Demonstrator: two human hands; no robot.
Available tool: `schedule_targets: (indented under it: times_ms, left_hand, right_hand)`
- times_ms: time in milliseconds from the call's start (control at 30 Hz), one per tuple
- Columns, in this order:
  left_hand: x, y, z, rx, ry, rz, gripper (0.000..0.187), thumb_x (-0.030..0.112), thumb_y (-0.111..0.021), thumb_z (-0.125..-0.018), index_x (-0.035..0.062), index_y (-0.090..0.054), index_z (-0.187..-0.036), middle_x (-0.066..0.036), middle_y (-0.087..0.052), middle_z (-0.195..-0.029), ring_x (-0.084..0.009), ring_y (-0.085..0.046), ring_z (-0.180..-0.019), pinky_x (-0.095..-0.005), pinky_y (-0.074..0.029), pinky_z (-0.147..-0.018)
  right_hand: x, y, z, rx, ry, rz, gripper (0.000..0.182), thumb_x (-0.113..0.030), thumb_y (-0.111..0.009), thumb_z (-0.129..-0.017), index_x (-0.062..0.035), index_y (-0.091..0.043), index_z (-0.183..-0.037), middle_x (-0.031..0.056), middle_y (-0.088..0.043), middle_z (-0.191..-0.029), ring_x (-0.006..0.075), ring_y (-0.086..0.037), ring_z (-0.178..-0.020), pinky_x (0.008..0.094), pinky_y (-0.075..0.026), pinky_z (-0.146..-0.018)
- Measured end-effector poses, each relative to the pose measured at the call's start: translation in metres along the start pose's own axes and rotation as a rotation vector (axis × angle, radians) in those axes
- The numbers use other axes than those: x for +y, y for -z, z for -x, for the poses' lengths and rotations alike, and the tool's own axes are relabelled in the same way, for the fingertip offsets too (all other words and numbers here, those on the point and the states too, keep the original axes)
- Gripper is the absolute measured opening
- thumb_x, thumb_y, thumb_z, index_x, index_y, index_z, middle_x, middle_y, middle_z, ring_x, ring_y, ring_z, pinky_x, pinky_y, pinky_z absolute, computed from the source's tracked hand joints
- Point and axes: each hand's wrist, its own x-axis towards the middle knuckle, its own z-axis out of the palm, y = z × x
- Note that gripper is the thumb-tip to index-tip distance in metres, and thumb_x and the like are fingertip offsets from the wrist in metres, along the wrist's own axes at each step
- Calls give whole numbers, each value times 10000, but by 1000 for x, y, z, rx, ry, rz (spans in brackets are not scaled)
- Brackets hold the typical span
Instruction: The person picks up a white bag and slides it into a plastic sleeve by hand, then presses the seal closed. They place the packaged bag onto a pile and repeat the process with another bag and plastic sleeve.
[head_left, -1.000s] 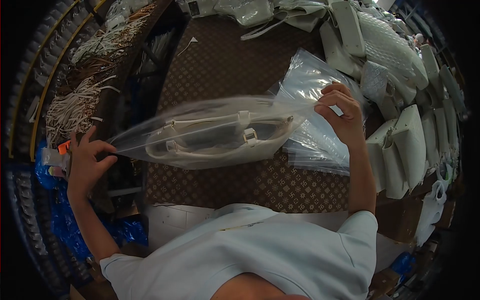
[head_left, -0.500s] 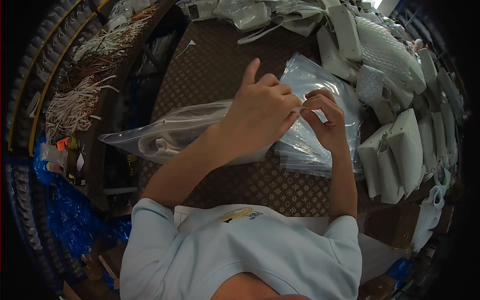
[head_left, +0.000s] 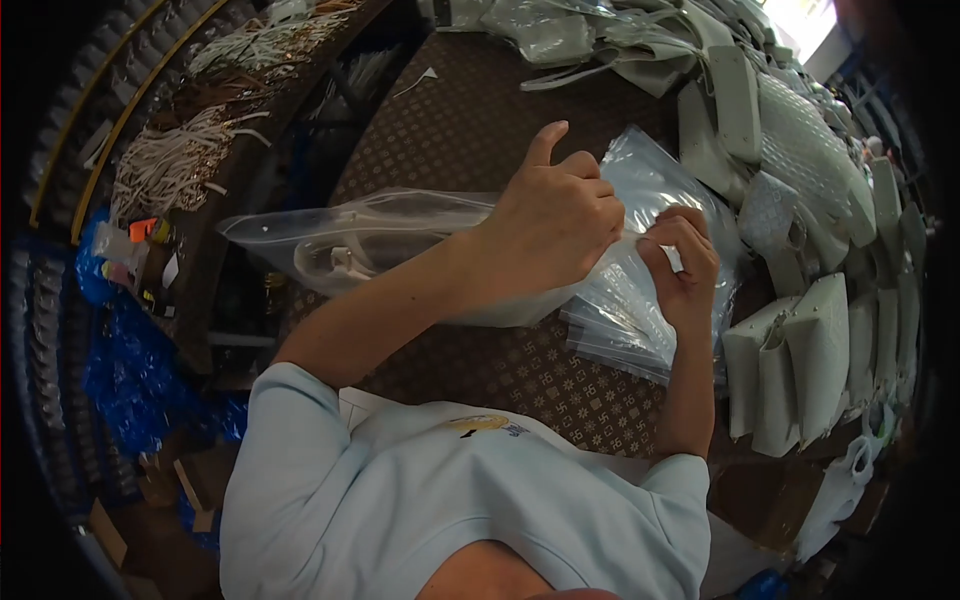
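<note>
My left hand (head_left: 560, 215) is closed on the right end of a clear plastic bag (head_left: 440, 215), one finger sticking up. Inside the bag lies a white handbag (head_left: 340, 258) with its strap or handle showing; my left forearm crosses over it. Close by on the right, my right hand (head_left: 685, 262) pinches thumb and forefinger together at the bag's edge, though the exact grip is partly hidden. Beneath my right hand is a stack of flat clear plastic bags (head_left: 625, 320) on the brown patterned tabletop (head_left: 520, 370).
White handbags (head_left: 815, 350) stand along the right side, and more wrapped ones (head_left: 560, 40) lie at the back. Bundles of straps (head_left: 160, 165) with metal clasps sit on a side bench at left. Blue plastic sheeting (head_left: 140, 390) hangs below it.
The camera view has shifted, so the surroundings sit differently in the picture. My hands have moved slightly apart, the right one drawing away from the left.
</note>
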Motion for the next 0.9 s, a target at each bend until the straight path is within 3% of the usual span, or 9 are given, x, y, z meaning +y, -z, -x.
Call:
schedule_targets:
  times_ms: [400, 733, 800, 833, 867, 900]
  left_hand:
    - [-57, 92, 132, -4, 270, -296, 81, 143, -642, -766, 126, -605, -696, 48, -581, -717, -163, -521, -995, -557, -35, -1065]
    - [-87, 146, 193, -65, 454, -528, 73, 145, -614, -798, 130, -588, -732, 59, -588, -755, -202, -473, -1130, -565, -34, -1071]
    - [-97, 146, 200, -86, 480, -508, 83, 154, -601, -818, 124, -622, -892, 30, -619, -983, -233, -405, -1224, -541, -24, -1080]
    - [-98, 140, 205, -82, 487, -512, 83, 154, -601, -818, 124, -622, -892, 30, -619, -983, -233, -405, -1224, -541, -24, -1080]
    - [-98, 130, 211, 109, 551, -411, 214, 204, -557, -857, 116, -567, -1052, -2, -535, -1153, -234, -337, -1274, -517, -17, -1085]
    - [-100, 120, 216, 299, 602, -307, 349, 255, -514, -896, 107, -511, -1212, -34, -450, -1323, -236, -269, -1324, -493, -10, -1091]
  right_hand:
    - [-2, 7, 13, 20, -101, 10, 122, -64, -669, -748, -15, -562, -716, 37, -573, -708, 214, -500, -828, 308, -401, -752]
    - [-9, 18, 31, 2, -334, -123, 146, -104, -643, -780, -21, -540, -716, 48, -547, -739, 219, -490, -883, 326, -380, -812]
    - [-13, 26, 31, -23, -406, -210, 177, -150, -640, -794, -21, -548, -713, 57, -556, -762, 221, -497, -890, 329, -379, -817]
    - [-10, 35, 31, -252, -398, -458, 229, -242, -594, -831, -24, -562, -770, 79, -573, -825, 229, -508, -921, 340, -381, -839]
    - [-5, 42, 28, -480, -384, -699, 312, -334, -548, -868, -26, -577, -826, 101, -589, -889, 238, -518, -953, 350, -382, -860]
    - [9, 36, 28, -476, -376, -695, 312, -334, -548, -868, -26, -577, -826, 101, -589, -889, 238, -518, -953, 350, -382, -860]
